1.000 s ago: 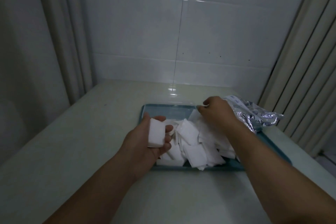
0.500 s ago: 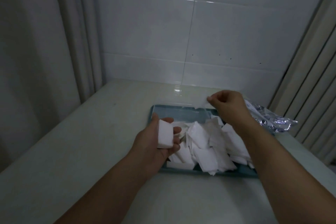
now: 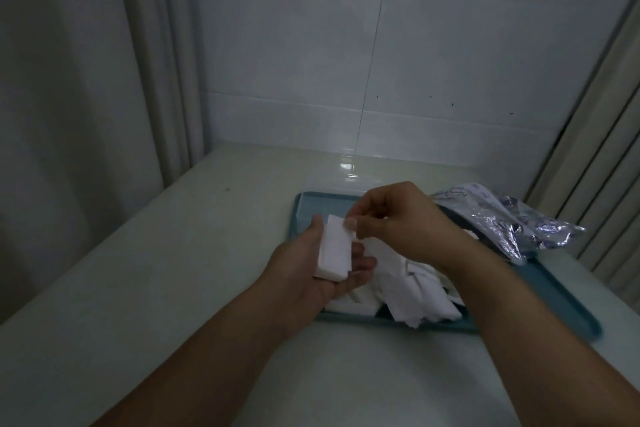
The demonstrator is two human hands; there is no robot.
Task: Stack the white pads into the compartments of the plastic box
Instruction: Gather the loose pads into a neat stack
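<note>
White pads [image 3: 401,291] lie in a loose heap on the teal tray [image 3: 540,291], and my right forearm crosses over them, hiding part of the pile. I see my left hand [image 3: 311,263] curled around a small stack of pads [image 3: 335,251], while my right hand [image 3: 398,218] pinches the stack's top edge. Crinkled foil packaging [image 3: 509,222] overlaps the tray's far right corner on the pale counter [image 3: 173,270].

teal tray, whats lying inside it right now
A loose heap of white pads lies in the teal tray, and a crinkled silver foil bag rests over its far right edge. The hands and forearms cover part of the heap, so the count and the tray floor beneath stay hidden.
</note>
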